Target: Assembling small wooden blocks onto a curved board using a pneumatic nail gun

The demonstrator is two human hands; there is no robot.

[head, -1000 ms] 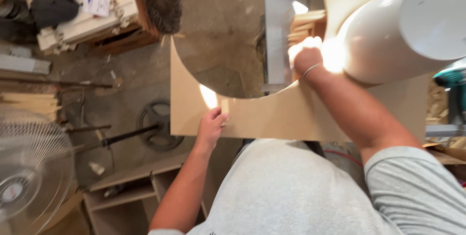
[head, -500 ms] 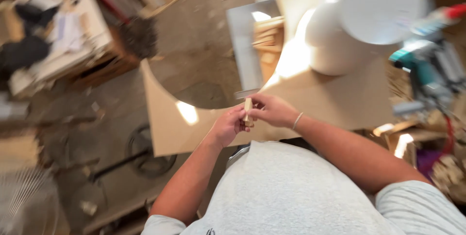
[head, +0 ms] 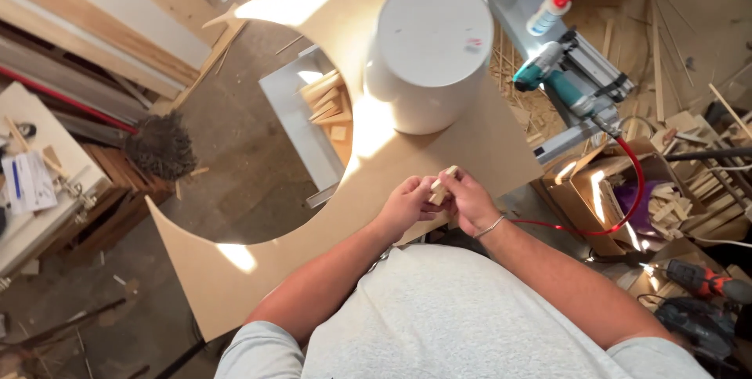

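Now both hands meet over the near edge of the board (head: 486,148), where a second ago they were apart: the left hand (head: 403,207) gripped the board's edge low down and the right hand (head: 470,203) was stretched out to the white drum (head: 431,50). Half a second ago they had already come together around a small piece. So the work has passed from handling the big board to handling the little wood block (head: 442,185), which sits between the two hands just above the board's near edge.

The fingers (head: 427,195) of the left hand are curled in and pinch the lower end of the block; those of the right hand are curled too and press on its upper side, thumb toward the left hand. Neither hand is spread. Whether there is one block or two stacked ones, I cannot tell.

Beyond the hands the board, with its large round cut-out, lies on the table, and the white drum stands on it toward the far edge. At the right edge lie a teal nailer (head: 560,81) with a red hose (head: 630,191) and a glue bottle (head: 552,7). A box (head: 619,191) of offcuts sits on the floor to the right.
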